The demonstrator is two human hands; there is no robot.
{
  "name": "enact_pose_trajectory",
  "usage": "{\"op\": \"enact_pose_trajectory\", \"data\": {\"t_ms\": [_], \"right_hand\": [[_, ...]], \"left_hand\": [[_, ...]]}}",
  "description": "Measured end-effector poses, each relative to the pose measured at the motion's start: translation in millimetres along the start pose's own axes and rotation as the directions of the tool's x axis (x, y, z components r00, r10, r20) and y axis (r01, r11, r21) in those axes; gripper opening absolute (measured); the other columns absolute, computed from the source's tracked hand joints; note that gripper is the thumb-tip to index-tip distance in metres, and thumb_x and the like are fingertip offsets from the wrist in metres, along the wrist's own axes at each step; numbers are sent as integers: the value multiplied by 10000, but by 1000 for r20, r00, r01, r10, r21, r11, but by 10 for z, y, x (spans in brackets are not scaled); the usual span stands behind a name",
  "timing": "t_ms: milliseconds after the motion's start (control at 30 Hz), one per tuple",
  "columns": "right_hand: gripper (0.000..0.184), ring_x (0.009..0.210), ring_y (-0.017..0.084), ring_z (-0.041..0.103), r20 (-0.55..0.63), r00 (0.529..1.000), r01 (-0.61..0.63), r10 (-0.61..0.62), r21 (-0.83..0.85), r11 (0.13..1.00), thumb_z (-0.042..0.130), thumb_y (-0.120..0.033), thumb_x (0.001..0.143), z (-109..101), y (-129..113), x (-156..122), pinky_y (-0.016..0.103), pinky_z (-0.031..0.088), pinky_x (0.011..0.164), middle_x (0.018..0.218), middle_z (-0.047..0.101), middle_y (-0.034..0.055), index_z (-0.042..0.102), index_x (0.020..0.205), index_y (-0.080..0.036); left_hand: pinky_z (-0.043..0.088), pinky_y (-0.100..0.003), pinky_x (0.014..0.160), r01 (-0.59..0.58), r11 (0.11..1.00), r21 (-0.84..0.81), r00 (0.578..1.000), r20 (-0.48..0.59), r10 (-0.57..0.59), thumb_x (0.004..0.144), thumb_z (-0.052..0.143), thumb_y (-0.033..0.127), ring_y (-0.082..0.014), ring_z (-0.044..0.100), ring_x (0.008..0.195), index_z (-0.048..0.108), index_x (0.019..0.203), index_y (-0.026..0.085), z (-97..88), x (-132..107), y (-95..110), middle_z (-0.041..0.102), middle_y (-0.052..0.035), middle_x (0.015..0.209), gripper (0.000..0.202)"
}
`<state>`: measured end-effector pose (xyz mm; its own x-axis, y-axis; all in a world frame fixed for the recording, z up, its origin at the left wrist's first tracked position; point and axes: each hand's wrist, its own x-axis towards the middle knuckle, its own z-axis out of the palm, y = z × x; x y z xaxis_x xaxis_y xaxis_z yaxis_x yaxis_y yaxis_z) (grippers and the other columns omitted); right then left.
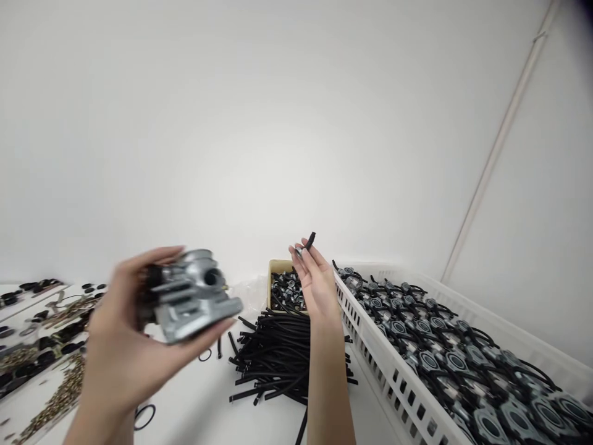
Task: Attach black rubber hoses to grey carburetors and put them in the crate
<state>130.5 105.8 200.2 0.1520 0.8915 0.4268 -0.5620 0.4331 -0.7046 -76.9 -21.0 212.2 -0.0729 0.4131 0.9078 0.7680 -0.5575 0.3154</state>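
My left hand (125, 321) is wrapped round a silver metal carburetor (197, 293), raised over the left part of the table, with its round bore facing right; both are somewhat blurred. Farther right, my right hand (315, 278) pinches a small silver fitting with a short black rubber piece (310, 241) between the fingertips, palm turned up. Behind that hand is a yellow bin (269, 278) of small metal and black parts. Under my right forearm lies a pile of black rubber hoses (273, 355).
A white slotted crate (370, 352) on the right holds rows of carburetors (428, 360) with black hoses. Brass bits (60, 392) and black round parts (46, 357) are spread at the left. Black O-rings (145, 417) lie near the front. A white wall (278, 123) stands behind.
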Motion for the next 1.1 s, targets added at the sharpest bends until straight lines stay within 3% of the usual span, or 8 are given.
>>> {"op": "enact_pose_trajectory", "data": {"t_ms": [100,300,633,1100], "right_hand": [[237,965,193,721,137,991,-9,-4,99,995,819,-252,696,163,-257,-271,329,563,945,959,753,19,732,913,-211],[149,890,177,732,371,924,102,-91,-10,995,810,-177,709,357,-391,-578,289,592,831,868,782,20,744,835,-220],[169,923,178,727,419,902,162,-107,-97,982,736,-97,749,446,-375,-661,295,590,833,913,774,15,729,856,-227],[173,935,187,722,417,903,178,-104,-143,974,704,-93,766,454,-361,-670,325,582,855,906,765,7,725,855,-239]], "left_hand": [[599,-294,746,-49,999,13,999,23,48,668,780,456,-179,685,826,500,1257,266,102,54,53,681,-17,1035,679],[557,-227,658,-135,974,180,991,12,135,693,764,443,-148,696,753,498,1271,247,132,40,-21,705,-22,999,666],[533,-253,631,-194,944,268,981,55,186,747,686,468,-162,692,728,488,1268,282,114,37,-30,705,-4,1004,587],[538,-316,655,-113,954,277,987,144,75,770,635,466,-218,685,782,444,1283,302,113,22,11,689,-33,1026,571]]}}
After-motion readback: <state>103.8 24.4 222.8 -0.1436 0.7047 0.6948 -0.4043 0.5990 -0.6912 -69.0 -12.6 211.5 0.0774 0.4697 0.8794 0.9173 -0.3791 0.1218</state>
